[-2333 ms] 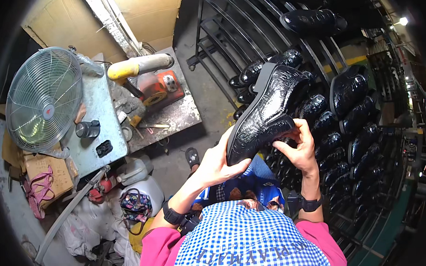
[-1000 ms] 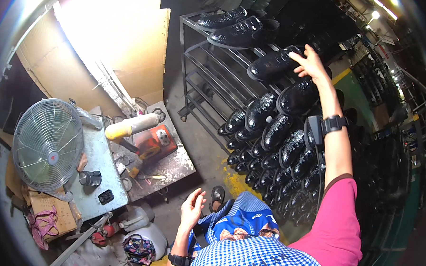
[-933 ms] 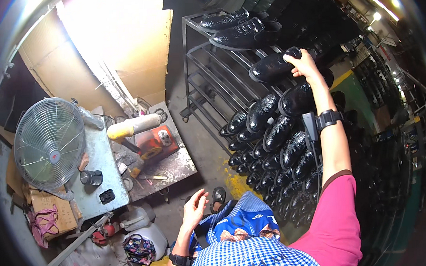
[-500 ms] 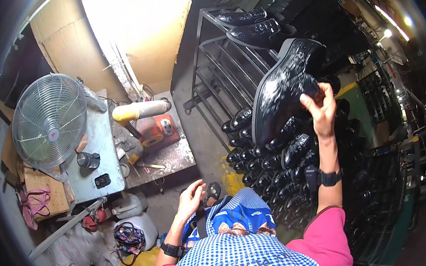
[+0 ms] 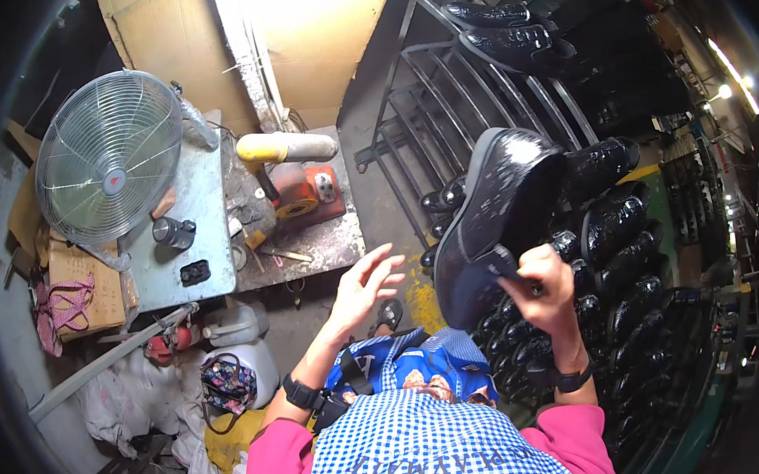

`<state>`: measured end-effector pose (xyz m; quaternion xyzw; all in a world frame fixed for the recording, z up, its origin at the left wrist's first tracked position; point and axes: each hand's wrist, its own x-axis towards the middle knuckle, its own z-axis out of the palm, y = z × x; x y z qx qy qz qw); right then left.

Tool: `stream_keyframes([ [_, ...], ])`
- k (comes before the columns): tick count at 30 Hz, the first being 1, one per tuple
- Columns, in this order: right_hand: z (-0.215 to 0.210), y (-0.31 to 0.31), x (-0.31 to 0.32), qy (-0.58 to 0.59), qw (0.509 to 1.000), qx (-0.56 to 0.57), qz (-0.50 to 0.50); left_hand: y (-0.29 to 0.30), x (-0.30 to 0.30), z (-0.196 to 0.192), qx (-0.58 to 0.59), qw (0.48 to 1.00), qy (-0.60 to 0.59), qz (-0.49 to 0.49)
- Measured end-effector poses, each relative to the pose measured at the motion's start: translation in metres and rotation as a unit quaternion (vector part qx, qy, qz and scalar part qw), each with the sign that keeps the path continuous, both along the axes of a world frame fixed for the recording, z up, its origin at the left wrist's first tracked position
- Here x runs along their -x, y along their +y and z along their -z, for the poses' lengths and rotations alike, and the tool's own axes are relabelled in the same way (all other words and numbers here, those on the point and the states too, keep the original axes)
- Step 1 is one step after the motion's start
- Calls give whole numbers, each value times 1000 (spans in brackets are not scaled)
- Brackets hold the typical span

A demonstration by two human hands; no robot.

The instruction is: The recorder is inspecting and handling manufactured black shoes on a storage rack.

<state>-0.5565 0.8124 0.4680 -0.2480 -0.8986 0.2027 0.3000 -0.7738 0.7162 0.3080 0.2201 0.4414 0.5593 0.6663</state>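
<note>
the glossy black leather shoe (image 5: 502,223) is up in front of the person, pinched at its heel end by the right hand (image 5: 547,285), fingers curled shut on it. the left hand (image 5: 365,284) is spread open, holding nothing, just beside the shoe. it looks stiff, fairly light, slick with polish — the heel or sole edge seems the safest grip. the dark metal rack (image 5: 441,90) behind holds 2 shoes on top, many more lower down.
</note>
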Motion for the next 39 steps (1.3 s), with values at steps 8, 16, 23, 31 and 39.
stream_keyframes([
  [8,32,-32,6,-226,945,-187,-142,5,-20,-37,-73,995,36,61],
  [16,39,-43,5,-210,951,-179,-143,-14,-25,-5,-138,974,182,1],
  [23,36,-40,7,-185,956,-180,-137,-21,-23,6,-217,915,339,-10],
  [31,21,6,-9,-59,992,-105,-36,-6,-27,-13,-151,973,-170,-25],
  [39,-44,102,-7,162,960,48,222,-22,-19,26,37,995,-47,-75],
])
